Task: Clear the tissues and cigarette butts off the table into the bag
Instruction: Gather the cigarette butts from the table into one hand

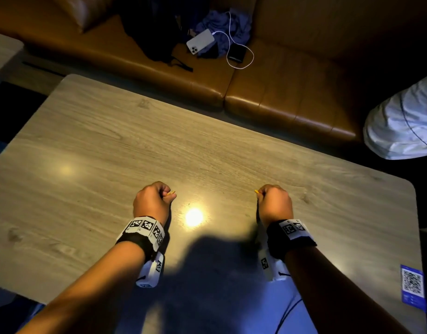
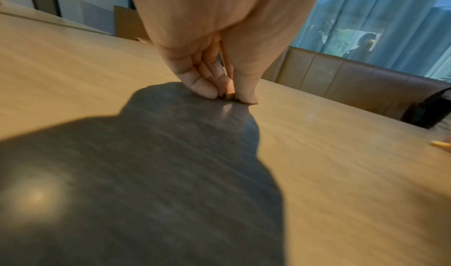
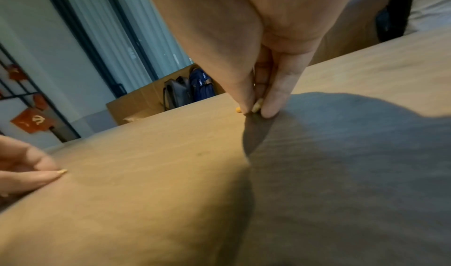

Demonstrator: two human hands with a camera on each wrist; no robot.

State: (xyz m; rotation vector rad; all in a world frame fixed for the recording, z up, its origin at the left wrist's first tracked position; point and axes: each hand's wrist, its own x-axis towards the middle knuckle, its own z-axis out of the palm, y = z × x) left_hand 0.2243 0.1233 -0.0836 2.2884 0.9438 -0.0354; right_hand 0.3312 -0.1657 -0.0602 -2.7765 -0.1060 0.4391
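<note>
On the wooden table my left hand pinches an orange cigarette butt between thumb and fingers, low against the tabletop. In the left wrist view the left hand has the butt touching the wood. My right hand pinches a second orange butt the same way. The right wrist view shows the right hand gripping that butt at the surface. A white plastic bag sits off the table's right end. No tissues are in view.
A brown leather sofa runs behind the table, carrying a white phone on a cable, a dark power bank, blue cloth and a black bag. A blue QR sticker marks the table's near right corner.
</note>
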